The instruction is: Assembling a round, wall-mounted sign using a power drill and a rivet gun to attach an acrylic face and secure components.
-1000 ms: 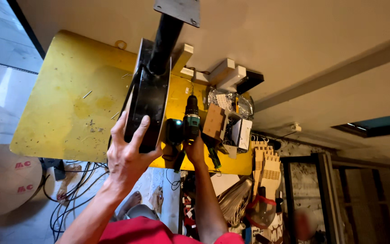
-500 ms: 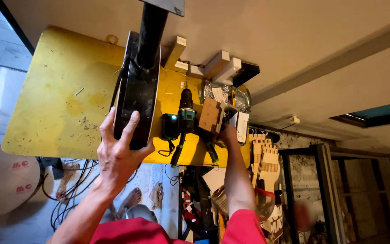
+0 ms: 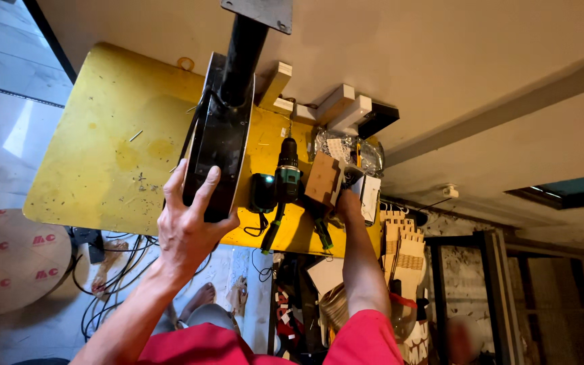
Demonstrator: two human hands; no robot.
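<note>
**A:** What is at the centre of the view?

**B:** A black curved part [image 3: 216, 155], fixed to a black post [image 3: 243, 47] and lying on a yellow table [image 3: 96, 162]. It sits near the table's middle, reaching to the front edge.

**A:** What are the hands doing?

**B:** The left hand [image 3: 187, 226] rests on the near end of the black part. Its fingers [image 3: 205, 190] are spread, laid flat on the dark surface, with the thumb hooked round the lower edge. The right hand [image 3: 347, 200] reaches further right, to a small wooden block [image 3: 323, 178]. The block hides most of that hand, so I cannot tell how its fingers lie or whether they grip the block.

**A:** What lies between the hands?

**B:** A cordless drill [image 3: 284, 177], green and black, lies on the table just right of the black part, its bit pointing away from the person.

**A:** And further out?

**B:** Pale wooden blocks [image 3: 336, 103] line the far edge. A clear plastic bag [image 3: 346, 150] of small parts sits beyond the wooden block. Tangled cables [image 3: 113, 274] lie on the floor under the table. The person's sleeves are red.
</note>
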